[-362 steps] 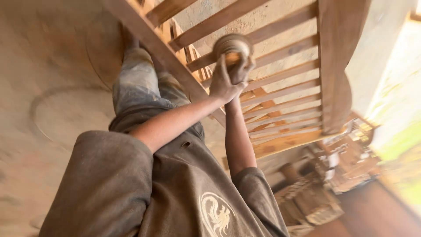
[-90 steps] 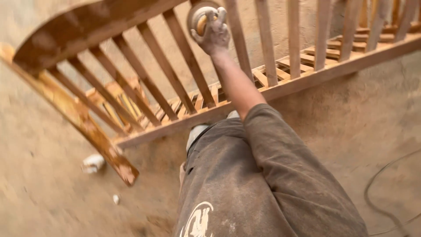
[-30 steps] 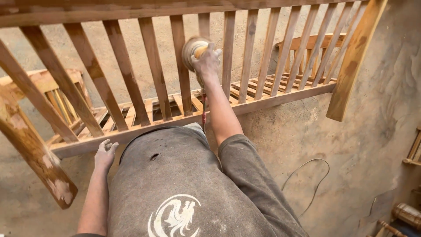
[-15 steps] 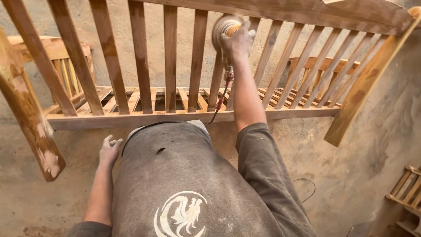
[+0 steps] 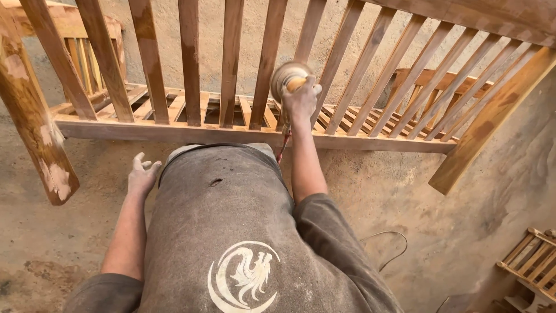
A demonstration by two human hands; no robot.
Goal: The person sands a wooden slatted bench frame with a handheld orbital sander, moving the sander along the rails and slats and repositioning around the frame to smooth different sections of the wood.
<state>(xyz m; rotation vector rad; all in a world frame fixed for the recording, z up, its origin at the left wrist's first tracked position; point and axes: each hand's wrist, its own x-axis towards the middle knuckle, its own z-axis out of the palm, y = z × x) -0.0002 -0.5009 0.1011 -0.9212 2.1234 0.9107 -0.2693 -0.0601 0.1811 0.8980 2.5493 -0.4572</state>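
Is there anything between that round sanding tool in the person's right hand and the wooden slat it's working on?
Nothing visible. The right hand grips the round sander and holds it right against a slat of the slatted wooden frame; its disc is blurred. The left hand hangs open and empty, below the frame's bottom rail.

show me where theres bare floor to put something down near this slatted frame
Bare floor lies right of the right hand holding the sander, bordered by the bottom rail and a cable. Crowded: the slats, and stacked frames at lower right.
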